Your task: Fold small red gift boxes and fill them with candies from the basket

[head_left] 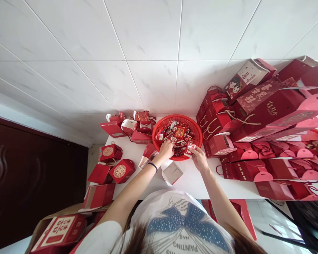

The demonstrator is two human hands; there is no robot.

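Observation:
A round red plastic basket (198,135) holds many small wrapped sweets and stands against the wall. My left hand (166,149) reaches over its near left rim, fingers curled down among the sweets; whether they grip one is hidden. At the basket's right front, my right hand (200,158) pinches a small red and white packet (190,149). Between my forearms, just in front of the basket, lies an open box (172,173) with its pale inside showing. Beside it, left, is a red and white box (147,155).
Red gift boxes (122,170) cover the left part of the white table (153,183). Rows of red boxes with rope handles (275,106) are stacked at the right. A carton with red boxes (60,233) sits low at the left. The tiled wall (153,84) rises behind.

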